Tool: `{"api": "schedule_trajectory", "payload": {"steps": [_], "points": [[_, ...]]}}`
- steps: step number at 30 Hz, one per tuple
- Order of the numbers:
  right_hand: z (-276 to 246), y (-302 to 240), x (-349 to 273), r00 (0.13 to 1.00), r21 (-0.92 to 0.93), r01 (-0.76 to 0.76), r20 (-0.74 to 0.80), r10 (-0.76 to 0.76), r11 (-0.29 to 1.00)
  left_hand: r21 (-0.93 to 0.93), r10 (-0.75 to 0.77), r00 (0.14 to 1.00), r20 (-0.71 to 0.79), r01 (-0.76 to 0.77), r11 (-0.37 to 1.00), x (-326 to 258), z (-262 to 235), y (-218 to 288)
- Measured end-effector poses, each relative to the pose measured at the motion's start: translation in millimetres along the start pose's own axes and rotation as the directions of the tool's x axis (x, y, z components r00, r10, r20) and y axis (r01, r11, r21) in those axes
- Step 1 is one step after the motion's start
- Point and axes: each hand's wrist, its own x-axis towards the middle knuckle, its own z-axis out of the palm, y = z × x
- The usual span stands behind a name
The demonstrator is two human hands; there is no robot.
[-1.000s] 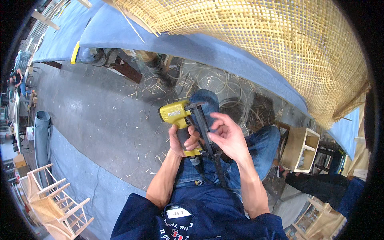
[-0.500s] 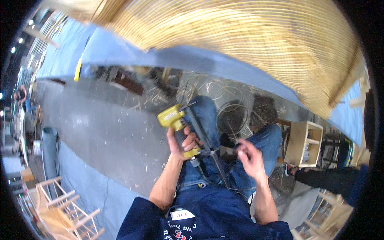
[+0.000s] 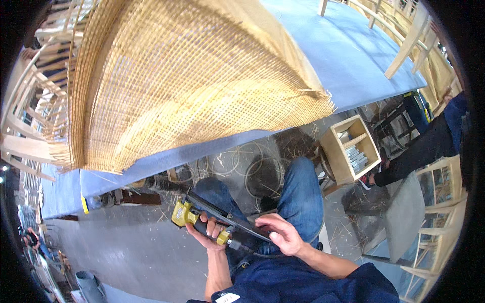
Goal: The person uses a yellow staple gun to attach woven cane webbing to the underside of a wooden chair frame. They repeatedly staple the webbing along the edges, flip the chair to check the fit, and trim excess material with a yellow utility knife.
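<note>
My left hand [image 3: 209,236] is closed around the black grip of a yellow and black staple gun [image 3: 180,214], held over my lap. Its long dark magazine [image 3: 222,214] slants from the gun's head down toward my right hand [image 3: 284,233]. The fingers of that hand curl over the magazine's rear end, with the thumb below. An air hose fitting [image 3: 240,246] sits at the base of the grip. Ahead of my knees, a woven cane sheet [image 3: 197,86] drapes over the edge of a blue-covered table [image 3: 348,65].
An open wooden box [image 3: 337,160] with silver strips inside stands right of my knees. Beyond it is another person's dark-trousered leg [image 3: 417,151]. A grey padded seat [image 3: 404,217] lies lower right. Pale wooden chair frames [image 3: 30,136] rise at the left. Cane scraps litter the floor under the table.
My right hand has moved from apart from the staple gun onto the end of its magazine. The gun is tilted flatter in my left hand. My view has swung to the right.
</note>
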Motion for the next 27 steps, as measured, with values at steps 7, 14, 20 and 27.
{"api": "schedule_trajectory", "payload": {"steps": [7,14,20,27], "points": [[-16.8,-33.6,14.7,0.978,-0.267,0.21,0.061,-0.201,0.941,0.096,-0.041,0.981,-0.191,0.06,0.994,12.3,26.8,-34.2],[-25.7,-37.0,12.7,0.93,-0.246,0.365,0.134,-0.341,0.898,0.124,-0.052,0.995,-0.088,0.062,0.99,8.5,45.7,-42.1],[-24.2,-60.1,30.7,0.869,-0.286,0.494,0.193,-0.456,0.821,0.167,-0.047,0.997,-0.058,0.056,0.984,11.6,58.7,-43.1],[-24.1,-69.0,33.0,0.816,-0.312,0.575,0.153,-0.557,0.756,0.24,-0.042,0.999,0.024,0.035,0.97,11.3,84.3,-44.5]]}}
